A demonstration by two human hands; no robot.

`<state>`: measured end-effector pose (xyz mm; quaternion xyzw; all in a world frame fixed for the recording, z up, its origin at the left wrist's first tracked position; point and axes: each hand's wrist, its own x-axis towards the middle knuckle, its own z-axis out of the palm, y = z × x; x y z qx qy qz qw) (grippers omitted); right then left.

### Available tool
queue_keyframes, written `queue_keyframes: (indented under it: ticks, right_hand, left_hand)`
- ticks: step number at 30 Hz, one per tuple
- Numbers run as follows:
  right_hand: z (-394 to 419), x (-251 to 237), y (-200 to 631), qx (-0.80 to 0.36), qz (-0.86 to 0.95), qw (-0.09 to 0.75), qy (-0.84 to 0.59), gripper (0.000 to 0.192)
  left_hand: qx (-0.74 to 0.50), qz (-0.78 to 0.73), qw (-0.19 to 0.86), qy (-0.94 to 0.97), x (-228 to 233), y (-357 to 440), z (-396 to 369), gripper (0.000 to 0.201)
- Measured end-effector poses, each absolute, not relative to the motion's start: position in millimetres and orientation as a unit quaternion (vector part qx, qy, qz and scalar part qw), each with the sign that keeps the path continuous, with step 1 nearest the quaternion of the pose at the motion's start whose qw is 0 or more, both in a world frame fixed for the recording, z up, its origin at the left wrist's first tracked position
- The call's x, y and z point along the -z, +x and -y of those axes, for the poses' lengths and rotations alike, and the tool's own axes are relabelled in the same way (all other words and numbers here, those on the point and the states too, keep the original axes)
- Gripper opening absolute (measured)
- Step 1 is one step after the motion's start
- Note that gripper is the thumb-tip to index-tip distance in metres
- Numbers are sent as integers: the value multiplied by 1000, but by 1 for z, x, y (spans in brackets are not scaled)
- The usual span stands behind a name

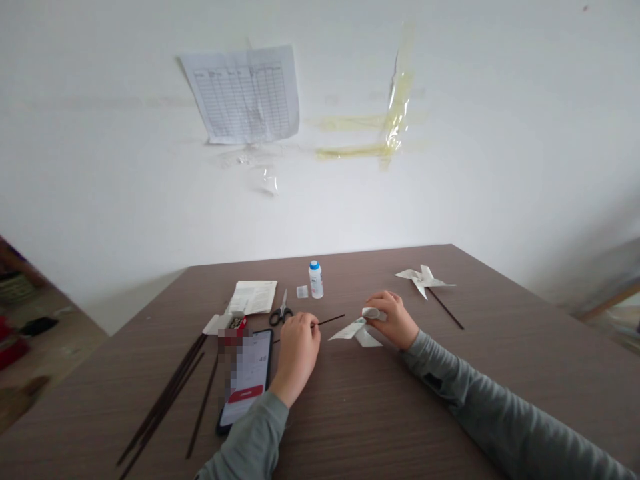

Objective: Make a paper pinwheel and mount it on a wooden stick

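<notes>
My left hand (299,347) is closed on a thin dark stick (330,321) that points right across the brown table (350,413). My right hand (393,319) pinches the folded white paper of a pinwheel (357,331) lying on the table, just right of the stick's tip. A finished white paper pinwheel (423,280) on its own dark stick lies further back on the right.
A phone (247,380) with a lit screen lies by my left wrist. Several dark sticks (170,393) lie at the left. Scissors (281,312), a small white glue bottle (315,279), a printed sheet (254,296) and a small box (235,327) sit behind. A wall stands beyond.
</notes>
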<state>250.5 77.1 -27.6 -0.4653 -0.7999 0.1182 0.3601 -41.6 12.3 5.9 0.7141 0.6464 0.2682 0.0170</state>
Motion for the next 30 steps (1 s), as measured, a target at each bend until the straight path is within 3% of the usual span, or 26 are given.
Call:
queue_keyframes:
  ticks: [7,24,30]
  right_hand:
    - [-76,45,260,15,835,452,-315,32]
    - [-78,52,256,44,817,501,-281,42]
    - [-79,54,254,51,809,511,-286,36]
  left_hand:
    - [-409,-537,0,737,9,-59,-8,28]
    - [-386,-536,30,750,-7,-44,9,22]
    - [-389,-531,27,752,-6,-44,10,22]
